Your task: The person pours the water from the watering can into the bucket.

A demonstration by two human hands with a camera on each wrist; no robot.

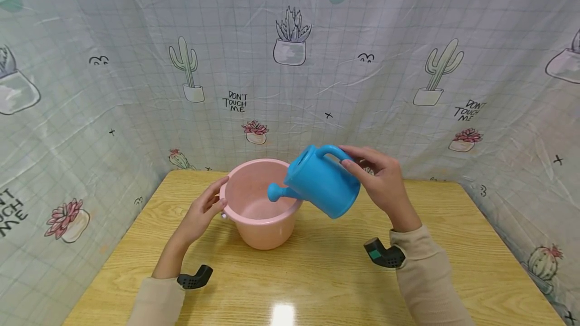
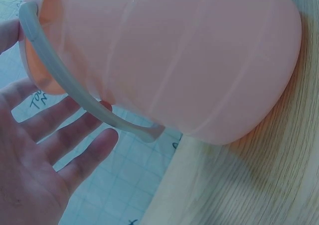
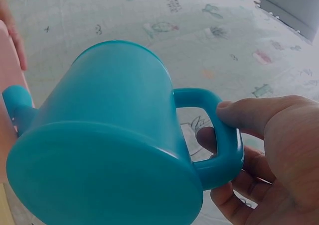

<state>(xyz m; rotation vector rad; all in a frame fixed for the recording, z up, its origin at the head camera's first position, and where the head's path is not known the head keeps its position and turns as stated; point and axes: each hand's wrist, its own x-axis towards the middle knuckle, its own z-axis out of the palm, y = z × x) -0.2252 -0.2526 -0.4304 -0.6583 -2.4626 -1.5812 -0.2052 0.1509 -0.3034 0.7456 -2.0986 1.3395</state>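
My right hand grips the handle of a blue watering can. In the right wrist view the thumb lies on the outside of the handle, and a fingertip shows through its loop. The can is held off the table, tipped left, with its round spout head over the mouth of a pink bucket. The bucket stands upright. My left hand touches the left side of its rim; in the left wrist view the fingers are spread and fairly straight, beside the bucket's pale carrying handle. No water is visible.
The bucket stands on a wood-grain table. A patterned cloth with cactus drawings hangs behind the table and along both sides. Black wrist devices sit at both cuffs.
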